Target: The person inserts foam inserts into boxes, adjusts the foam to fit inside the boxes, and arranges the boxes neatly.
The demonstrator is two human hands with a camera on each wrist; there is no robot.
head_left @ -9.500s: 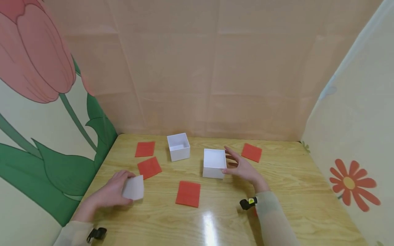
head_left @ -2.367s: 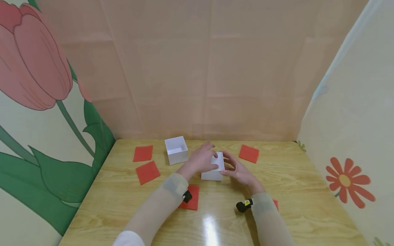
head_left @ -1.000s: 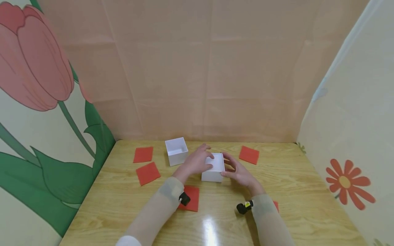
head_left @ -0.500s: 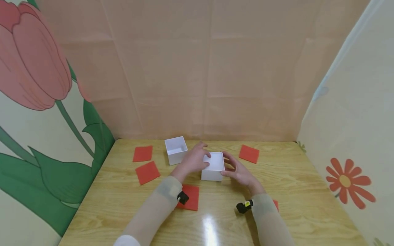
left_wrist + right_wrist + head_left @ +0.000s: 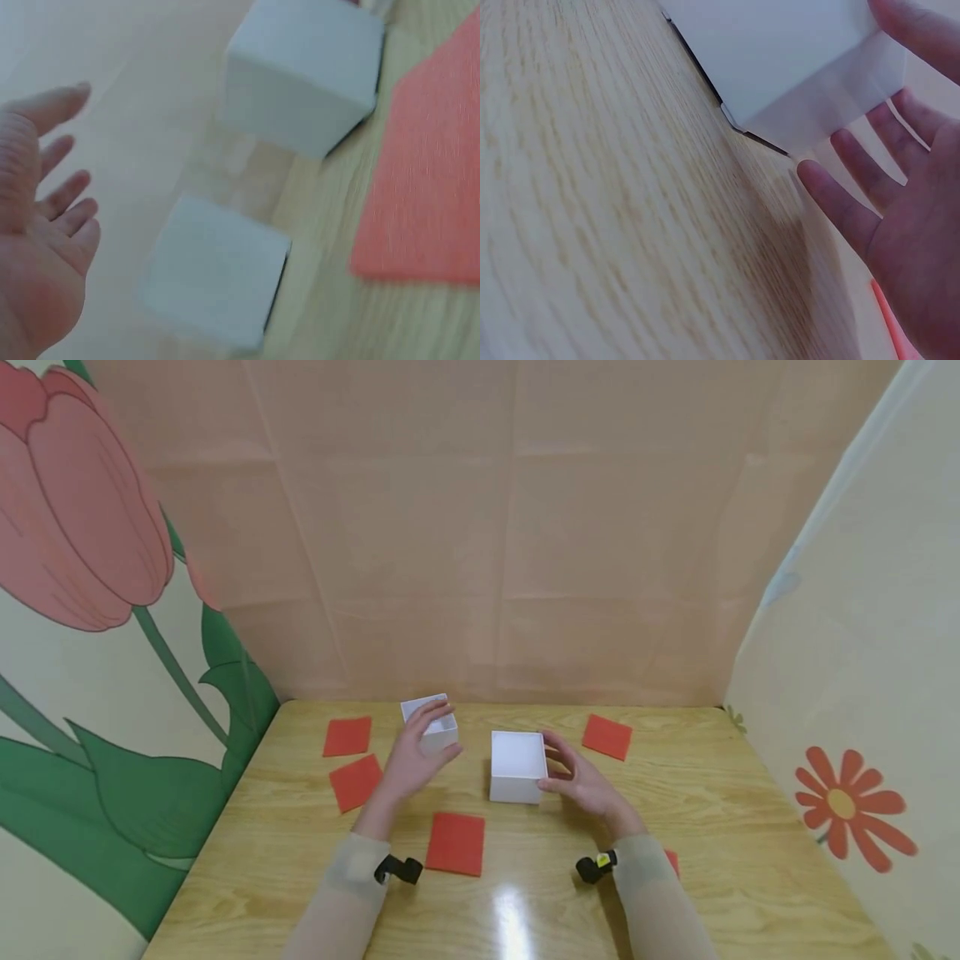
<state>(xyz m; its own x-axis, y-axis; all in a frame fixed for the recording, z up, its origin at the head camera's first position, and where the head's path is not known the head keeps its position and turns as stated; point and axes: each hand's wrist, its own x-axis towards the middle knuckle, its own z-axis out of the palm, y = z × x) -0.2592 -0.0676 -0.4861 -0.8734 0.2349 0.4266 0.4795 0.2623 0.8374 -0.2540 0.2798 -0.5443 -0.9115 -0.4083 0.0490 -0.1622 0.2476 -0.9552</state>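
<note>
On the desk (image 5: 555, 910), the right hand (image 5: 583, 779) holds a square white box (image 5: 516, 788) by its right side — the left hand (image 5: 412, 760), its grip wide, hangs before an open-topped white box (image 5: 437, 742).

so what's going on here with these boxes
A person's right hand rests against the right side of a white box. Their left hand is raised and holds nothing, partly hiding a second white box from the head camera. Red squares lie around on the wooden table.
</note>
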